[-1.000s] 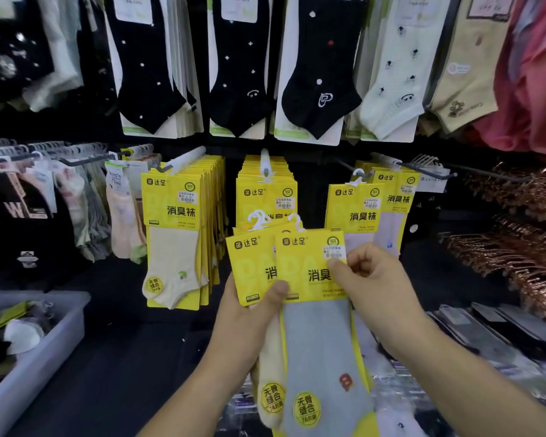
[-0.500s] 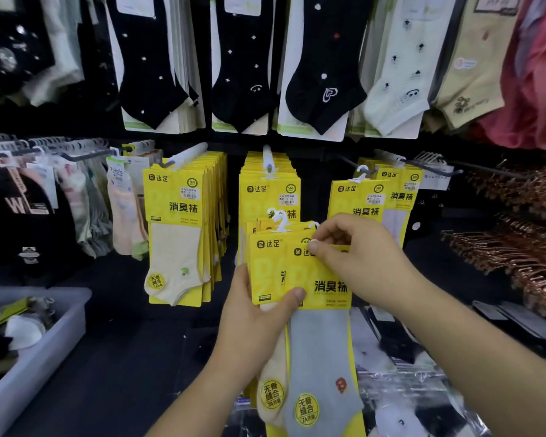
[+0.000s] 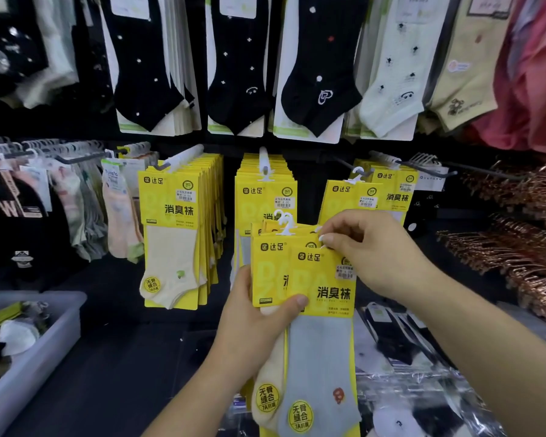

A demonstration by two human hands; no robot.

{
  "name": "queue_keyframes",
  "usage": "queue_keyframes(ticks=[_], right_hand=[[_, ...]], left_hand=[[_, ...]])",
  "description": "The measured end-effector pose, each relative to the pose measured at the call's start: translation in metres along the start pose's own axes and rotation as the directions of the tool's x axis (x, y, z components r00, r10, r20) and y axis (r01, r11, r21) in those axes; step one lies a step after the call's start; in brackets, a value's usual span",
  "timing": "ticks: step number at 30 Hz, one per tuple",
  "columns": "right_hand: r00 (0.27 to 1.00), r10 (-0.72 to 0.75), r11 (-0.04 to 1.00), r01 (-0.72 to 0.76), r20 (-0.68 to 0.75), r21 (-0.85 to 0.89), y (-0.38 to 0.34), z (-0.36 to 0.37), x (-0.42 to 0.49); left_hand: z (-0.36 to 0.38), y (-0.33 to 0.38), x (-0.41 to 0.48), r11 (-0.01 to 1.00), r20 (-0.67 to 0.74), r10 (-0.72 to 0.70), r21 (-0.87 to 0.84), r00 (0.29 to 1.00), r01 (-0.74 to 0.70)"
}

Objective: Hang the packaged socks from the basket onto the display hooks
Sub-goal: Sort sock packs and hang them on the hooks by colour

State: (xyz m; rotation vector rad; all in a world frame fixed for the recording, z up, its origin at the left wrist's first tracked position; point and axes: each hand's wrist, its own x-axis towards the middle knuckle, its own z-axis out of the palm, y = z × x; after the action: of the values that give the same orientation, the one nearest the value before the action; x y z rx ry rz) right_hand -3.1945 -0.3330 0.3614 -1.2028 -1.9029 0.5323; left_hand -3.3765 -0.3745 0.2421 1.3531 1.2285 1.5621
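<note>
Left hand [image 3: 252, 329]: grips fanned sock packs [image 3: 325, 291], thumb across cards.
Right hand [image 3: 375, 253]: pinches front pack's top edge.
Room: middle hook [image 3: 264, 160] above the grip, tip free.
Packs: yellow cards, grey sock foremost.

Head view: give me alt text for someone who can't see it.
The left hand grips a fan of yellow sock packs; the right hand pinches the front pack at its top. Behind, hooks carry matching hung packs, and a bin sits lower left.

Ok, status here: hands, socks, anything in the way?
Left hand holds the sock packs. Right hand pinches the grey sock pack at its top. Middle hook tip clear.
</note>
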Motion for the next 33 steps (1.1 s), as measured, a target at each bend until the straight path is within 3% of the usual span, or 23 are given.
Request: queue_keyframes(ticks=[5,9,13,18,24,29,31,33], right_hand=[[0.997,0.005,0.991,0.006,-0.082,0.13,0.009,-0.013,0.006],[0.972,0.173,0.933,-0.109,-0.16,0.343,0.025,-0.04,0.022],[0.934,0.251,0.889,-0.117,-0.256,0.442,0.037,-0.058,0.039],[0.915,0.234,0.918,-0.097,-0.329,0.385,0.031,-0.059,0.061],[0.936,0.047,0.978,0.028,-0.348,0.206,0.022,-0.048,0.077],[0.921,0.008,0.996,0.029,-0.389,0.09,0.029,-0.041,0.073],[0.887,-0.013,0.999,0.031,-0.461,0.031,0.033,-0.039,0.066],[0.808,-0.027,0.998,-0.012,-0.589,-0.061,0.034,-0.036,0.052]], left_hand=[[0.0,0.003,0.001,0.991,0.027,-0.043,-0.124,0.999,0.046],[-0.007,0.003,0.004,0.995,-0.032,0.001,-0.097,1.0,-0.004],[-0.015,0.006,0.009,0.998,-0.074,0.028,-0.056,0.997,-0.032],[-0.017,0.007,0.011,0.998,-0.098,0.023,-0.052,0.995,-0.029],[-0.015,0.009,0.011,0.999,-0.091,0.014,-0.042,0.996,-0.018],[-0.014,0.01,0.013,0.998,-0.076,-0.005,-0.068,0.997,0.0],[-0.014,0.01,0.013,0.995,-0.071,-0.015,-0.1,0.997,0.008],[-0.013,0.011,0.013,0.992,-0.07,-0.012,-0.123,0.998,0.003]])
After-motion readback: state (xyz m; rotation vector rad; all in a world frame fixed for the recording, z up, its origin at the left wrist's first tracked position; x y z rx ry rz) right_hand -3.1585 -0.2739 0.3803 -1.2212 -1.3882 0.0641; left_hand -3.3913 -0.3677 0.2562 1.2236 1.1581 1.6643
